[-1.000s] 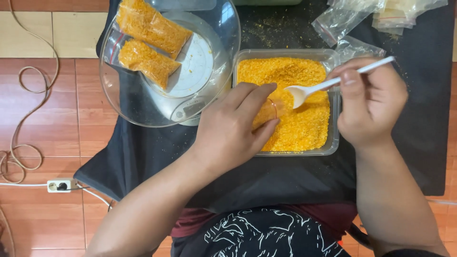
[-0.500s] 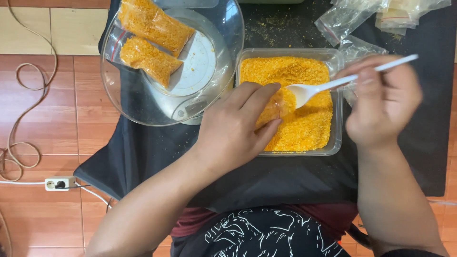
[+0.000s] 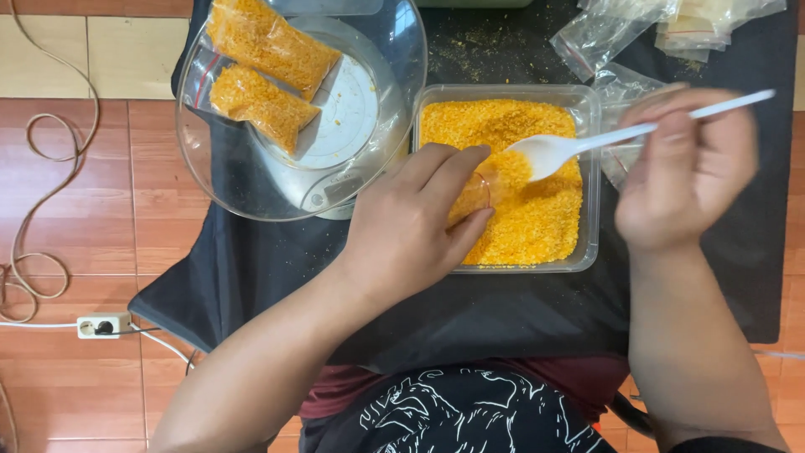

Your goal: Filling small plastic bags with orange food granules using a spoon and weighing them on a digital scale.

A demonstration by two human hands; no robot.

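Observation:
My left hand [image 3: 411, 222] holds a small clear plastic bag [image 3: 471, 195] open over a clear rectangular tub [image 3: 591, 176] of orange crumbs [image 3: 524, 222]. My right hand [image 3: 683, 168] grips a white plastic spoon [image 3: 579, 144] by its handle, the bowl of the spoon hanging just above the crumbs beside the bag's mouth. Two filled bags of orange crumbs [image 3: 264, 71] lie in a clear glass bowl [image 3: 251, 180] on a white kitchen scale [image 3: 348, 113] at the left.
Everything rests on a black cloth [image 3: 251, 260] spread over a reddish tiled floor. Empty clear bags [image 3: 662, 29] lie at the top right. A white cable and power socket [image 3: 101, 325] lie on the floor at the left.
My right hand has drawn back to the right and lifted a little with the spoon. The left hand stays on the bag over the tub.

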